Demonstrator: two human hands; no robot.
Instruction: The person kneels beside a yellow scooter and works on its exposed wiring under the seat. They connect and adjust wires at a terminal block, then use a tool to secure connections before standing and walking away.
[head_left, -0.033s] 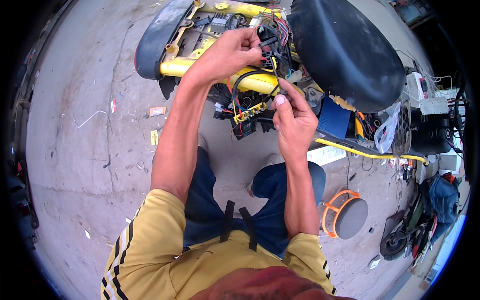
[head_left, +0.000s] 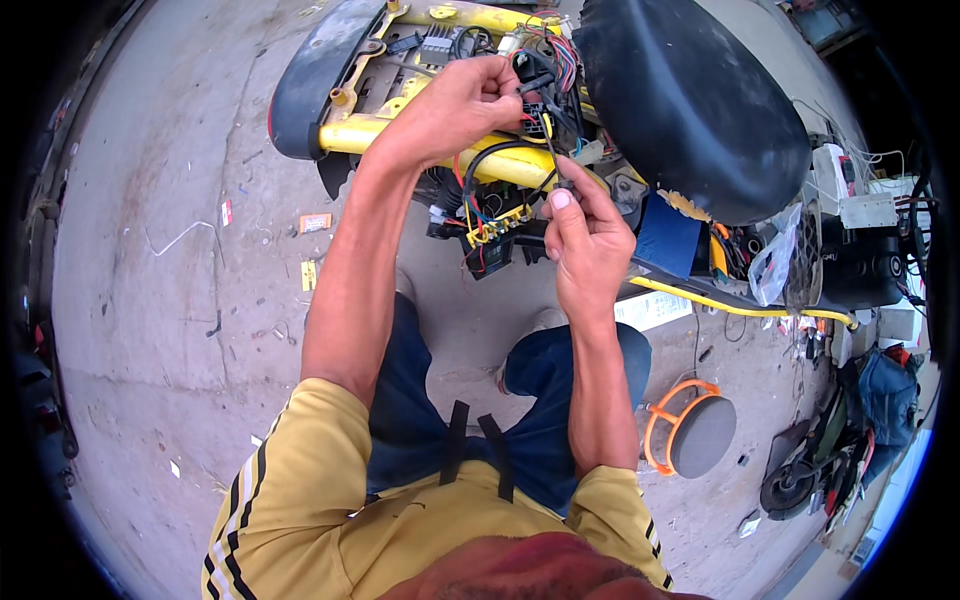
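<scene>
A yellow scooter-like vehicle frame (head_left: 350, 134) lies before me with its wiring exposed. My left hand (head_left: 462, 108) reaches over the frame tube, fingers closed on a black plastic connector block (head_left: 535, 120) with coloured wires. Just to the right and nearer me, my right hand (head_left: 590, 232) pinches a thin dark tool (head_left: 555, 160) between thumb and forefinger. The tool's slim shaft points up to the connector; its exact kind and whether its tip is inside cannot be made out. Beneath the tube hangs a yellow terminal strip (head_left: 500, 226) with red and blue wires.
A black seat (head_left: 690, 100) is tipped up at the right of the wiring. A blue panel (head_left: 666, 235) and a clear plastic bag (head_left: 775, 262) lie beyond my right hand. On the floor stands an orange-framed stool (head_left: 702, 436); a small wheeled vehicle (head_left: 790, 490) is farther right.
</scene>
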